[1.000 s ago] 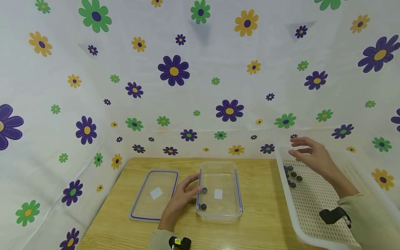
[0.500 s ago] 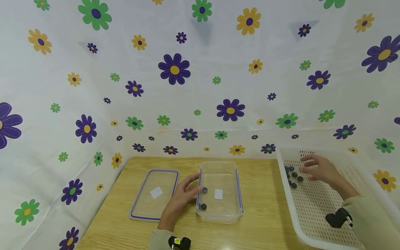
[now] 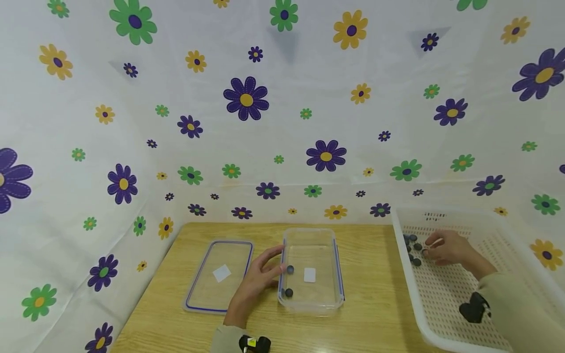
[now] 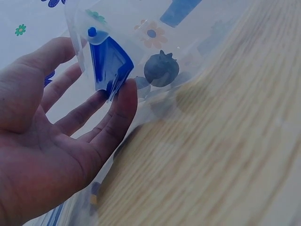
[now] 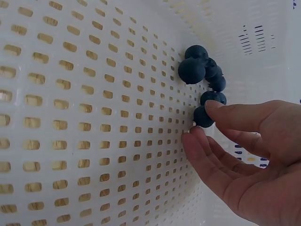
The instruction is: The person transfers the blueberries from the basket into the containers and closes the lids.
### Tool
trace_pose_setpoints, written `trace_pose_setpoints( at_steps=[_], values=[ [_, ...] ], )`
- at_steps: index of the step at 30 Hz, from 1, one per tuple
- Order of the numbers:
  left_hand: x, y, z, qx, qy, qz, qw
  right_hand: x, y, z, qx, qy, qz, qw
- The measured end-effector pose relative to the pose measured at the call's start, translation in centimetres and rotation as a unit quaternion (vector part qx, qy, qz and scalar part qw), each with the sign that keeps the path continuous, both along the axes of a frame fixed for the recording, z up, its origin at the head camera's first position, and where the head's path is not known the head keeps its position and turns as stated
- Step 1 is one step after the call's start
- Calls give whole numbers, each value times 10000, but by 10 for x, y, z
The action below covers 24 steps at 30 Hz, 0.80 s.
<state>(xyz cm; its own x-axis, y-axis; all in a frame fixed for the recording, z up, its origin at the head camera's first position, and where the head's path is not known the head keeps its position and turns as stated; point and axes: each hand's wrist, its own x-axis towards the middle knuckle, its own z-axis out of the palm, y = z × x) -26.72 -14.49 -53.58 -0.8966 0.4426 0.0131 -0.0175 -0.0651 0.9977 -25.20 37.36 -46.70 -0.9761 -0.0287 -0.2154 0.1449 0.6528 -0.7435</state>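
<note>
Basket, box and berries

We see a flowered cloth hung behind and to the left, and in front of it a wooden table. On the table's right side sits the white basket, slotted all over. Near the middle stands the clear box, uncovered; left of it the blue-edged lid lies flat. Two pale sleeves reach in from the near side.

We find the left hand at the box's left side, fingers apart and lightly bent, around a blue clasp. The right hand is down inside the basket, thumb and fingers on either side of the nearest berry; we cannot tell whether they pinch it.

Each wrist wears a black camera. We spot one white label on the lid and another in the box. Smallest are the berries: a cluster by the basket's left wall, and at least two in the box along its left wall.
</note>
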Motion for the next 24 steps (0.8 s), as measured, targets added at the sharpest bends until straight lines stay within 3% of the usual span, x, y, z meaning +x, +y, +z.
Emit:
trace_pose_setpoints(
  at_steps=[6, 14, 24],
  values=[
    [-2, 4, 5, 118, -28, -11, 9999, -2, 0, 2, 202, 135, 15, 9997],
    [1, 2, 3, -50, -13, 24, 10000, -1, 1, 7, 300, 283, -34, 9991],
    [1, 2, 0, 43, -53, 5, 10000, 8, -2, 42, 105, 1021, -267, 9944]
  ],
)
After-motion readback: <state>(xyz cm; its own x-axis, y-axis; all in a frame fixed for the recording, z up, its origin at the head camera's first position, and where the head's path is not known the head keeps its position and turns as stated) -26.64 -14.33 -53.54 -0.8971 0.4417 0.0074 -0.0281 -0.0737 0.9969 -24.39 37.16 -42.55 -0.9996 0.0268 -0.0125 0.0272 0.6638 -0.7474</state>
